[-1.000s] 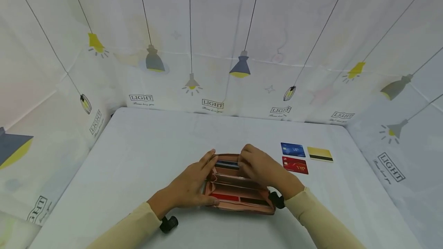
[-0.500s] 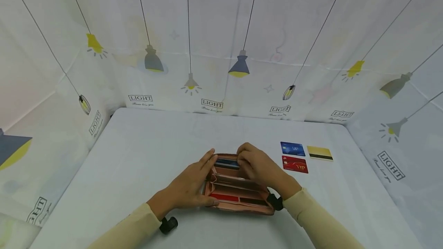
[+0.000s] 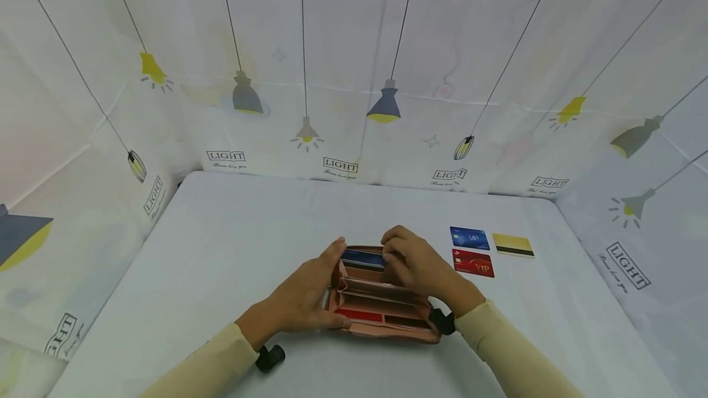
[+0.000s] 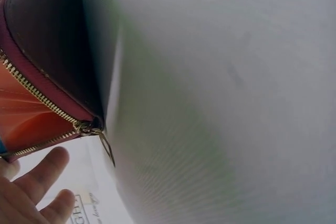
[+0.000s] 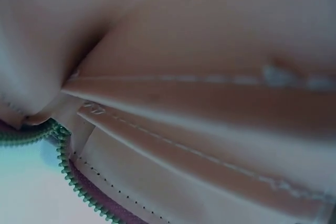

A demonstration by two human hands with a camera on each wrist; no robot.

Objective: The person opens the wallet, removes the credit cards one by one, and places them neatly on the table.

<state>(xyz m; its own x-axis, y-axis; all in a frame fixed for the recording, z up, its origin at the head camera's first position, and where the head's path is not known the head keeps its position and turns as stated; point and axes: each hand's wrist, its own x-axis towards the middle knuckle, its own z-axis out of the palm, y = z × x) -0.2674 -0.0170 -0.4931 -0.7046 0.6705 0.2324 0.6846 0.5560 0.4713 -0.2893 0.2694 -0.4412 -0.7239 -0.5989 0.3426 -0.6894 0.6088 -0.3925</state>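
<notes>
An unzipped pink wallet lies spread on the table, its pockets facing up. My left hand holds its left end, thumb on the near edge and fingers at the far edge. In the far pocket a dark blue card shows, and my right hand pinches at its right end with curled fingers; the fingertips are partly hidden. A red card and a dark card sit in the near slots. The left wrist view shows the wallet's gold zip; the right wrist view shows its stitched dividers.
Right of the wallet, a blue VIP card, a red VIP card and a gold card lie flat on the white table. A patterned cloth backdrop encloses the table's back and sides.
More of the blue card's face shows in the far pocket, where a thin strip showed before. The right hand has shifted slightly upward; the left hand and wallet stay in place.
</notes>
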